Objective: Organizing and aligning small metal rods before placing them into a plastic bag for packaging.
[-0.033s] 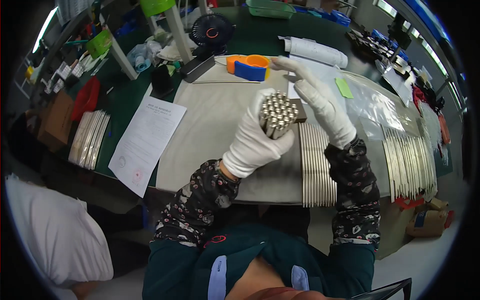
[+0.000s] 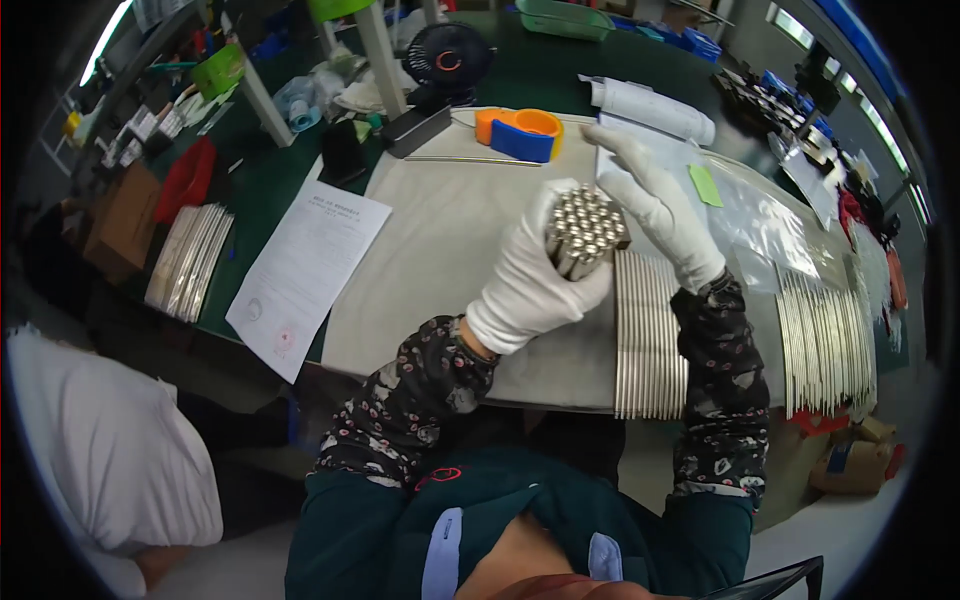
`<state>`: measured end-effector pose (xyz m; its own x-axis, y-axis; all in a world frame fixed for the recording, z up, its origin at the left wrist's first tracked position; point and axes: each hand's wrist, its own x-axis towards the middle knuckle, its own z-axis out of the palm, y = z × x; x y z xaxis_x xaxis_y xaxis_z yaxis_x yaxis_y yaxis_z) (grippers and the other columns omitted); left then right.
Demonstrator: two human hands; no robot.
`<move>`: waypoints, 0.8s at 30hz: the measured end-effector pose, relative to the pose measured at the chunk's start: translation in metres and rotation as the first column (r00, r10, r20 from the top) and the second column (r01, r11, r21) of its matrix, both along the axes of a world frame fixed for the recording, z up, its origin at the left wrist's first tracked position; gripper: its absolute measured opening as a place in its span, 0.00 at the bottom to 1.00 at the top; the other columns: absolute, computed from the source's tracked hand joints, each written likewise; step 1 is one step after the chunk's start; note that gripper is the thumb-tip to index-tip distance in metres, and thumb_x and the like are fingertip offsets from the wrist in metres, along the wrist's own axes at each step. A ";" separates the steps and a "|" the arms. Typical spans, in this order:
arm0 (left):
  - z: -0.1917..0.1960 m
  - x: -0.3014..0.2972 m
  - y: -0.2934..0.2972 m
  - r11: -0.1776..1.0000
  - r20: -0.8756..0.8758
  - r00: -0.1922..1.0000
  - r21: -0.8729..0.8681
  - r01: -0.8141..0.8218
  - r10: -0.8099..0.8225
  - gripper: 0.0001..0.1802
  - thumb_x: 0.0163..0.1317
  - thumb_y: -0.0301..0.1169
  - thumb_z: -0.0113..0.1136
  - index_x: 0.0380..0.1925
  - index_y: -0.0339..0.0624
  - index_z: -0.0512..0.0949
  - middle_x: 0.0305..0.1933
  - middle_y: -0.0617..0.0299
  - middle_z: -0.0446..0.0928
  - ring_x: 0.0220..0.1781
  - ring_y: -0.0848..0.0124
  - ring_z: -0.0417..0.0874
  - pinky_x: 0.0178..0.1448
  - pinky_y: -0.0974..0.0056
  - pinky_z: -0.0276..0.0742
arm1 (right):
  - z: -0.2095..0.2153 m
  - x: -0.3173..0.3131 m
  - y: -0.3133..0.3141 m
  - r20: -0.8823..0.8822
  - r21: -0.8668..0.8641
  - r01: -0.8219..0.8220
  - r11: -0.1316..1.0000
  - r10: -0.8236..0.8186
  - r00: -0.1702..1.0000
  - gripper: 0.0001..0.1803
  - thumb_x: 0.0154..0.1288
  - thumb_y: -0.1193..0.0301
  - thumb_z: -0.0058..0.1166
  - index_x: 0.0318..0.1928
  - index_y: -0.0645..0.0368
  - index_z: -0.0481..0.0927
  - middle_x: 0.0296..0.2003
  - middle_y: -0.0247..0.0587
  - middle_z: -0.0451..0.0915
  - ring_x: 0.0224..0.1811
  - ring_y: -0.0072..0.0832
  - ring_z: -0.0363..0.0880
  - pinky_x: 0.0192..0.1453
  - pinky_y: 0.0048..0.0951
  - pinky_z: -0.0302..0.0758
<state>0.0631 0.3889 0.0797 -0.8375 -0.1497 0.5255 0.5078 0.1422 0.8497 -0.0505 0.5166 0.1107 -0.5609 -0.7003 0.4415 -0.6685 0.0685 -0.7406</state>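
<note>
My left hand (image 2: 530,275), in a white glove, is wrapped round a tight bundle of shiny metal rods (image 2: 585,225). Rounded rod ends face up, while the lower part of the bundle is hidden behind the glove. Beside it, to the right, my right hand (image 2: 668,215) is raised with its gloved fingers stretched out and apart, holding nothing. Its nearest finger is close to the rod ends; whether they touch I cannot tell. Below my right hand, a row of similar rods (image 2: 648,345) lies side by side on the grey cloth (image 2: 430,265), partly covered by my right sleeve.
An orange and blue tape dispenser (image 2: 522,140) and one thin rod (image 2: 475,161) lie at the cloth's far edge. A black fan (image 2: 447,58) stands behind. Printed paper (image 2: 308,270) is at left; more rods (image 2: 825,345) lie right. A person in white (image 2: 120,450) is at lower left.
The whole view has shifted slightly, so things appear further right. My right fingers look a little closer to the rod ends. My left hand still grips the bundle.
</note>
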 end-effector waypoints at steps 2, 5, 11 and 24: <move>0.000 -0.004 0.000 0.999 -0.081 0.996 -0.010 0.047 -0.047 0.30 0.42 0.23 0.62 0.48 0.38 0.62 0.36 0.64 0.70 0.37 0.80 0.72 0.41 0.72 0.71 | -0.043 -0.031 0.010 -0.461 0.308 0.320 0.896 -0.153 0.874 0.35 0.45 0.69 0.56 0.58 0.61 0.63 0.56 0.58 0.64 0.59 0.48 0.61 0.62 0.37 0.61; -0.009 -0.004 0.000 0.997 -0.186 0.980 -0.015 -0.071 0.067 0.28 0.42 0.23 0.59 0.46 0.37 0.62 0.34 0.61 0.71 0.35 0.76 0.74 0.39 0.70 0.72 | -0.083 -0.045 0.010 -0.470 0.724 0.403 0.560 -0.027 0.882 0.35 0.46 0.67 0.54 0.58 0.59 0.63 0.59 0.61 0.59 0.60 0.58 0.57 0.63 0.44 0.59; -0.022 0.001 -0.011 0.995 -0.291 0.952 0.030 -0.091 0.096 0.26 0.43 0.24 0.60 0.45 0.37 0.62 0.31 0.56 0.73 0.31 0.65 0.79 0.37 0.65 0.74 | -0.132 -0.080 -0.003 -0.433 0.655 0.356 0.667 -0.056 0.900 0.31 0.52 0.68 0.52 0.59 0.58 0.64 0.56 0.55 0.65 0.58 0.49 0.64 0.61 0.36 0.60; -0.032 -0.006 -0.002 0.976 -0.310 0.943 -0.136 -0.170 0.121 0.24 0.43 0.22 0.56 0.44 0.36 0.62 0.31 0.53 0.74 0.31 0.60 0.78 0.35 0.64 0.74 | 0.067 0.075 0.013 -0.637 0.394 0.296 0.870 0.027 0.770 0.38 0.47 0.52 0.59 0.56 0.61 0.69 0.52 0.53 0.68 0.54 0.39 0.69 0.57 0.37 0.67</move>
<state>0.0569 0.3866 0.0478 -0.6139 -0.1523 0.7745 0.6979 0.3536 0.6228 0.0249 0.5294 0.1777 -0.3900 -0.8416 0.3737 -0.9129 0.4064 -0.0375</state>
